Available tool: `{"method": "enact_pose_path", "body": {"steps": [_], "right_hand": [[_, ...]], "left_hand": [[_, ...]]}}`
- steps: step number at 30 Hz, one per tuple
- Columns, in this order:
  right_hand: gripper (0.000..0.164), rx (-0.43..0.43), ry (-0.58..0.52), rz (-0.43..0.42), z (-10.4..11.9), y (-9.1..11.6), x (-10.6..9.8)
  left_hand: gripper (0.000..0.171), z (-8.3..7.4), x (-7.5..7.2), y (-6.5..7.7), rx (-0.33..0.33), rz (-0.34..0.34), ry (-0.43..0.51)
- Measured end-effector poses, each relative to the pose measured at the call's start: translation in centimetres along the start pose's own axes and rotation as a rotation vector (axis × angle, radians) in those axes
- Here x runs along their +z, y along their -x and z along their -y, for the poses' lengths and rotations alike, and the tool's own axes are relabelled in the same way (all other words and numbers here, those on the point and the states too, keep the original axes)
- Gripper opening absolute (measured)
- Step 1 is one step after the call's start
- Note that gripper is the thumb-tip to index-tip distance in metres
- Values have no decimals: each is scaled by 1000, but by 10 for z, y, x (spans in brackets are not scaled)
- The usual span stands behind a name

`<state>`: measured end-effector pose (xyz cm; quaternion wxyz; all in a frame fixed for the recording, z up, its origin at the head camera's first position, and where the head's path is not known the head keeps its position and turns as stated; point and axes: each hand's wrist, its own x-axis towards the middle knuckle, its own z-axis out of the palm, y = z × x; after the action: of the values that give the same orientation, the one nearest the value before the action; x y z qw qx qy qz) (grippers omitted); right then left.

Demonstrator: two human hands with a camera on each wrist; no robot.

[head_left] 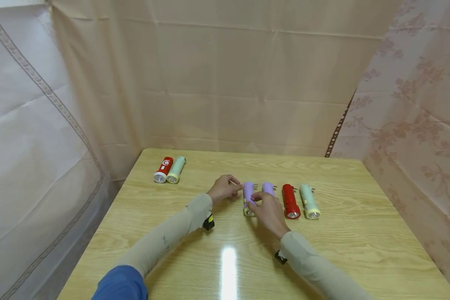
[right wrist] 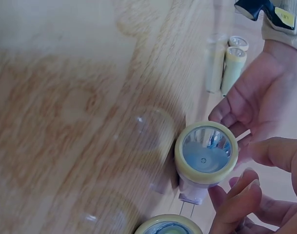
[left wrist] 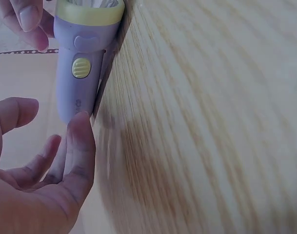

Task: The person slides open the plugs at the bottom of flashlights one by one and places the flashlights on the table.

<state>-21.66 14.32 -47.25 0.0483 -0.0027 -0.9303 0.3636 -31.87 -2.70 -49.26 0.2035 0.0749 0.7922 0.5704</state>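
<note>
A purple flashlight [head_left: 248, 191] with a pale yellow head ring lies on the table, its lens toward me. Beside its far end is my left hand [head_left: 225, 188]; in the left wrist view one fingertip [left wrist: 81, 119] meets the tail while the thumb stays apart. My right hand [head_left: 269, 211] reaches over the lens end, thumb and fingers spread beside the body. The right wrist view shows the lens [right wrist: 204, 151] with right fingers [right wrist: 243, 195] loosely bent next to it. A second purple flashlight [head_left: 268, 188] lies just right, partly hidden by the right hand.
Farther right in the row lie a red flashlight [head_left: 290, 200] and a mint green flashlight [head_left: 309, 201], plug prongs sticking out. At the back left of the wooden table [head_left: 187, 258] another red flashlight [head_left: 164, 168] and mint green flashlight [head_left: 177, 168] lie side by side. Curtains hang around the table.
</note>
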Motion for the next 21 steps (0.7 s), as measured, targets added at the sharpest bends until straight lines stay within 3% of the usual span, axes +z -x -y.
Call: {"method": "enact_pose_path", "body": {"steps": [11,21], "right_hand": [[35,-51,13,-35,2,12,-4],[29,-77,-55,-24,5,24,-5]], "left_hand": [[25,7,-13,32,96,111,-35],[24,13,-27,65,181,160,-79]]}}
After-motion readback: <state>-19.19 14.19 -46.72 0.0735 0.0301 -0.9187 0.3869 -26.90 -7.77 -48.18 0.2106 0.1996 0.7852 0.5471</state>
